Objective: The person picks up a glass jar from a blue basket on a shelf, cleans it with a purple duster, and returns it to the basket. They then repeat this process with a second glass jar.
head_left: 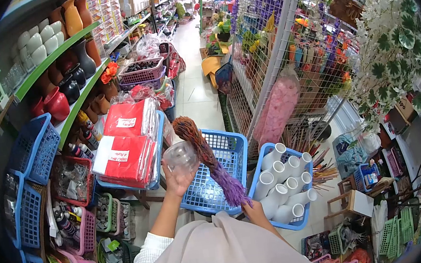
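Observation:
A clear, rounded transparent vessel [181, 157] rests in my left hand [178, 178], its fingers closed around the lower side. My right hand [256, 213] grips the purple end of a long feathery duster [207, 155], which slants up and left to its orange-brown end. The duster passes over a blue plastic basket [234, 138] with a lattice bottom. Close to my right hand, a second blue basket [294, 148] holds several white bottle-shaped vases [277, 169]. Left of my left hand lie stacked red and white packets [131, 149].
Shelves on the left hold red, black and orange vases [56, 103] and white ones. Blue baskets [28, 209] line the left edge. A wire mesh rack [268, 48] with artificial flowers stands right of a tiled aisle [190, 77]. A small wooden stool [359, 203] is at right.

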Available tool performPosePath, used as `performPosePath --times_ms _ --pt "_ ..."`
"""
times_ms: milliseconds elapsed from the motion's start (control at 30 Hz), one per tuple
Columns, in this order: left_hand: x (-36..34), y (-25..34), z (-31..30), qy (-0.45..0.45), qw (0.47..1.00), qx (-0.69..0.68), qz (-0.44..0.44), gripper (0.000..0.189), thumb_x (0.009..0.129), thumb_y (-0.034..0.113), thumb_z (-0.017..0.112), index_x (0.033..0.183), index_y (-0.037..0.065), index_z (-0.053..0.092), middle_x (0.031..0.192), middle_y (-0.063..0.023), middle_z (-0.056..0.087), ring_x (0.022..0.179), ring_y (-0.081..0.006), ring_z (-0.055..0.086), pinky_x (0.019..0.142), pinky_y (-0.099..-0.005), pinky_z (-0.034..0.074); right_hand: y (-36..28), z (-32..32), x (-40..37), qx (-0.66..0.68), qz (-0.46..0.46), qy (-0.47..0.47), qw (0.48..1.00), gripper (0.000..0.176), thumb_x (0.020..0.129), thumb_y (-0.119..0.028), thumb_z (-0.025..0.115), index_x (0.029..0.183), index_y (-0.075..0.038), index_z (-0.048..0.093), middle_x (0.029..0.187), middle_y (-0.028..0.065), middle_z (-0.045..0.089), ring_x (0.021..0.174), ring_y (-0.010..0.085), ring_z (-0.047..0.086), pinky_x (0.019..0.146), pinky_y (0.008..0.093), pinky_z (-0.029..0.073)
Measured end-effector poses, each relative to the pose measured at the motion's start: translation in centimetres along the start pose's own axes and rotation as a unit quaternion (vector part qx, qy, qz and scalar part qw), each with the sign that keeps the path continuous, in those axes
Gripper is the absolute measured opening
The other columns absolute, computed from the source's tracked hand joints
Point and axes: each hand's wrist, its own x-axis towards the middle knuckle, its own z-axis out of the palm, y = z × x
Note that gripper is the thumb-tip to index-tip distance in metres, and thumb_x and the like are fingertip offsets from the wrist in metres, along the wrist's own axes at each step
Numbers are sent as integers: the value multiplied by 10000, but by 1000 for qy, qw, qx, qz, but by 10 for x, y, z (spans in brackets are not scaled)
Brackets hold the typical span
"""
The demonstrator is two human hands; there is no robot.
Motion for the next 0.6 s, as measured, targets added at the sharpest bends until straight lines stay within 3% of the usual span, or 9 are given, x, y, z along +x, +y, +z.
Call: performPosePath --times_ms 100,167,300,500,600 --pt "-5 0 9 20 999 39 4 852 748 555 714 1404 128 377 1375 -124 458 1254 -333 455 1044 -498 410 -6 2 -2 -14 -10 16 1000 294 967 -234 544 798 -1 604 656 -2 536 599 71 454 535 244 364" --pt "-5 0 1 8 999 -32 -24 833 749 580 698 1388 137 401 1369 -110 470 1233 -335 473 1021 -505 423 -2 -1 -3 -16 -13 -1 1000 288 963 -231 546 803 0 609 657 -3 537 605 70 458 540 245 370" --pt "-1 2 -11 15 998 -46 -27 795 749 593 690 1368 167 432 1364 -95 480 1237 -337 470 1008 -519 423 1 -5 -2 -16 -5 -10 1000 280 958 -225 549 805 1 611 659 -5 540 608 69 462 544 247 374" --pt "-4 9 -5 31 999 13 -34 686 843 645 525 1356 197 445 1368 -94 477 1226 -345 481 972 -586 427 -3 -11 -6 -40 -25 -8 999 287 954 -236 557 804 3 613 658 -9 537 597 74 457 546 248 377" --pt "-4 10 -3 49 996 68 -12 658 883 656 432 1352 194 451 1369 -105 475 1225 -339 487 964 -605 424 -10 -14 -4 -29 12 -2 999 294 945 -244 573 802 7 632 654 2 557 601 75 471 549 249 389"
